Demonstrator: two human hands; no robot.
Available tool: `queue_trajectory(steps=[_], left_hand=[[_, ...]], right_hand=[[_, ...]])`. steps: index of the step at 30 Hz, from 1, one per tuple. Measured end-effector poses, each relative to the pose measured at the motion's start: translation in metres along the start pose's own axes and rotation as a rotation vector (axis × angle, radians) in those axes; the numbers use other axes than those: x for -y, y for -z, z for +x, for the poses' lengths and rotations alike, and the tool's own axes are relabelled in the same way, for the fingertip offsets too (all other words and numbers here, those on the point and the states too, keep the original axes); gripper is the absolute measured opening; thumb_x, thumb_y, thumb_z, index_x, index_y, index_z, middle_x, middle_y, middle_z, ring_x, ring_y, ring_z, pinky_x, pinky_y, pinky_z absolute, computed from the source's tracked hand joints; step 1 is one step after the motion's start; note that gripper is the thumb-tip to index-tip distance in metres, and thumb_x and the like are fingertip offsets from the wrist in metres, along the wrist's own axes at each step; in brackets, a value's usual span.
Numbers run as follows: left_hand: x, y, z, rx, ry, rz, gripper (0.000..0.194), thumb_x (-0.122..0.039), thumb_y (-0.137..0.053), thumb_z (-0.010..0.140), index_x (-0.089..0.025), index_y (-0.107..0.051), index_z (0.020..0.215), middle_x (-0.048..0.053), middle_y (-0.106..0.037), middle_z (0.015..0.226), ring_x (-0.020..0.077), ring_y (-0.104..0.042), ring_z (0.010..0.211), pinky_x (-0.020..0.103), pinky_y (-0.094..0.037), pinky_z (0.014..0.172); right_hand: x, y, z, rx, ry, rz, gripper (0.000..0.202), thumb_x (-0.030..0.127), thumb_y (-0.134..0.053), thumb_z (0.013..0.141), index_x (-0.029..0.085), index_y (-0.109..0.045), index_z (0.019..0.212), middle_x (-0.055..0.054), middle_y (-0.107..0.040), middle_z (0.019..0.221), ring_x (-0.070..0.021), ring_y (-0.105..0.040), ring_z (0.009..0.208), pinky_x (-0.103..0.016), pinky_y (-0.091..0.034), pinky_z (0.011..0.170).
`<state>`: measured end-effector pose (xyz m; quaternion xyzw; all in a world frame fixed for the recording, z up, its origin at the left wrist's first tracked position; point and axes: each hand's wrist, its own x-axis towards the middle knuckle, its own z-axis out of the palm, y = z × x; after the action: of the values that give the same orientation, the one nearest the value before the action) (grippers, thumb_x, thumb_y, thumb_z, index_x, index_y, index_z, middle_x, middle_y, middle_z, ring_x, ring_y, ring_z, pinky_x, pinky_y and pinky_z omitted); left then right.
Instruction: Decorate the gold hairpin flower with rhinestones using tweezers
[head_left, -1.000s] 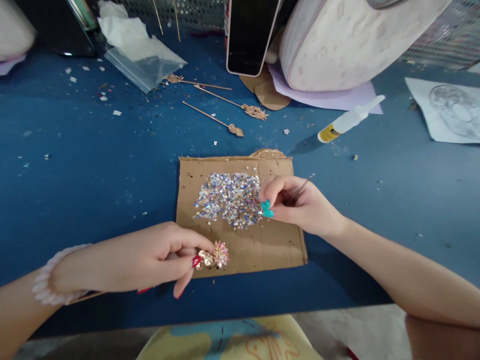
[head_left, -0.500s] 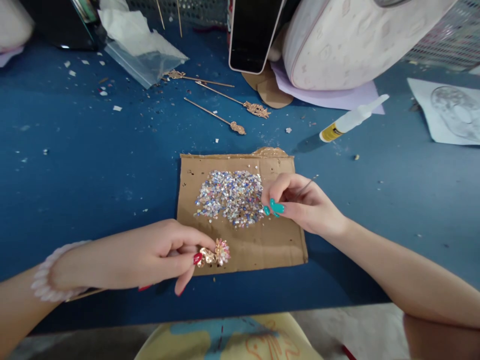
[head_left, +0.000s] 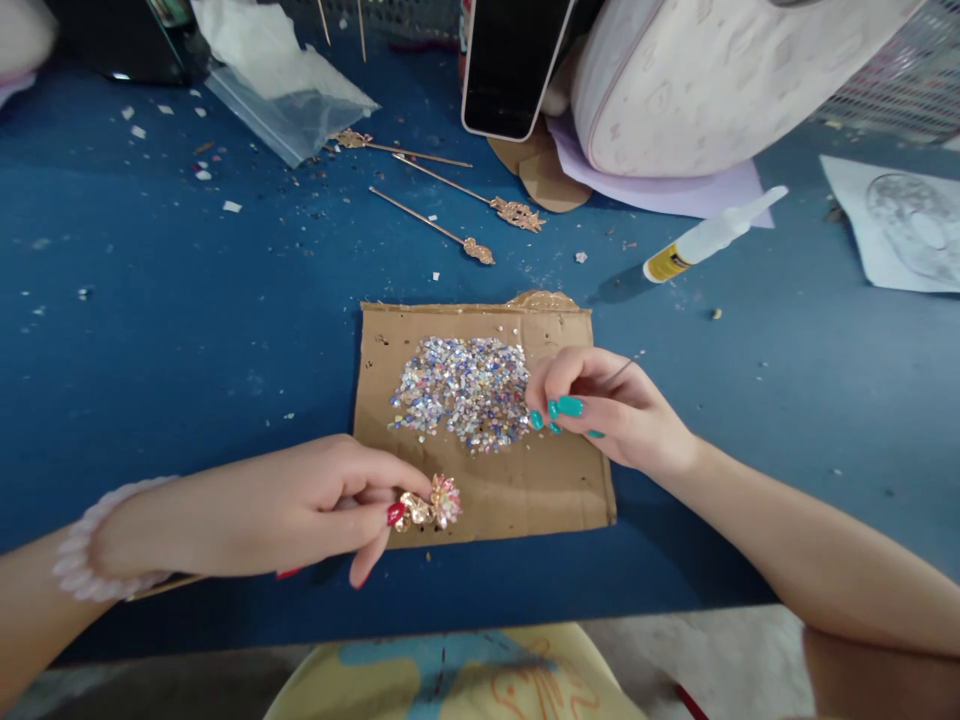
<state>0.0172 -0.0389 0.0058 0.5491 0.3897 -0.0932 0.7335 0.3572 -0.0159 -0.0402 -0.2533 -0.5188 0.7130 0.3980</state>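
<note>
My left hand [head_left: 322, 505] pinches a gold hair stick by its ornament [head_left: 427, 505], which carries a flower of pink and clear stones; the thin rod shows below the wrist. A spread of small shiny rhinestones [head_left: 461, 390] lies on a piece of brown cardboard [head_left: 555, 490]. At the right edge of the stones is my right hand [head_left: 611, 405], its fingers closed round a thin tool that sticks out behind them. The tool's tip is hidden by the fingers.
Gold hair sticks [head_left: 480, 250] lie behind the cardboard, near a plastic bag [head_left: 292, 110]. A glue bottle [head_left: 686, 250] stands at the right. Farther back are a phone [head_left: 514, 70], a pale bag [head_left: 690, 100] and a printed paper [head_left: 907, 225].
The fingertips of my right hand have shifted slightly, and another green nail now shows. My left hand keeps its hold on the ornament. The view has moved a little.
</note>
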Motion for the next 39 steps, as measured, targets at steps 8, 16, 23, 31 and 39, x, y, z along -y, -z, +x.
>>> queue_trajectory(steps=[8,16,23,31,39], left_hand=[[0.0038,0.0020,0.0016,0.010,-0.017,0.026,0.055,-0.034,-0.068,0.108,-0.026,-0.083,0.160,-0.001,-0.085,0.078,0.0125,-0.051,0.047,0.025,-0.040,0.049],[0.0027,0.0023,0.0021,0.006,-0.021,0.056,0.054,-0.039,-0.066,0.109,-0.027,-0.083,0.159,0.000,-0.087,0.080,0.0141,-0.055,0.048,0.025,-0.045,0.050],[0.0006,-0.0019,-0.0017,-0.056,-0.020,0.098,0.053,-0.041,-0.064,0.111,-0.025,-0.087,0.155,0.002,-0.087,0.077,0.0150,-0.057,0.048,0.027,-0.050,0.055],[-0.0004,0.0029,0.0018,0.033,-0.021,0.061,0.052,-0.040,-0.067,0.111,-0.027,-0.083,0.159,0.001,-0.086,0.081,0.0129,-0.053,0.047,0.024,-0.045,0.051],[0.0040,0.0033,0.0020,0.027,-0.024,0.035,0.053,-0.038,-0.068,0.111,-0.027,-0.083,0.160,0.000,-0.086,0.079,0.0124,-0.053,0.047,0.023,-0.045,0.051]], right_hand=[[0.0025,-0.0003,-0.0016,0.044,-0.003,0.071,0.024,0.035,-0.092,0.109,0.021,-0.074,0.099,0.000,-0.077,0.092,-0.0091,-0.044,0.065,-0.025,-0.038,0.062],[0.0026,-0.0007,-0.0011,0.044,0.003,0.095,0.021,0.030,-0.092,0.106,0.020,-0.075,0.100,-0.001,-0.078,0.093,-0.0089,-0.041,0.062,-0.026,-0.036,0.061],[0.0040,-0.0012,-0.0006,0.051,0.006,0.106,0.020,0.029,-0.093,0.105,0.021,-0.075,0.100,0.000,-0.079,0.093,-0.0075,-0.039,0.059,-0.026,-0.039,0.062],[0.0038,-0.0014,-0.0015,0.042,0.002,0.075,0.024,0.037,-0.089,0.110,0.021,-0.073,0.101,0.000,-0.077,0.091,-0.0075,-0.040,0.059,-0.026,-0.035,0.059],[-0.0004,0.0020,-0.0003,0.070,0.036,0.052,0.020,0.031,-0.091,0.110,0.021,-0.076,0.103,0.000,-0.079,0.094,-0.0078,-0.044,0.062,-0.025,-0.045,0.067]])
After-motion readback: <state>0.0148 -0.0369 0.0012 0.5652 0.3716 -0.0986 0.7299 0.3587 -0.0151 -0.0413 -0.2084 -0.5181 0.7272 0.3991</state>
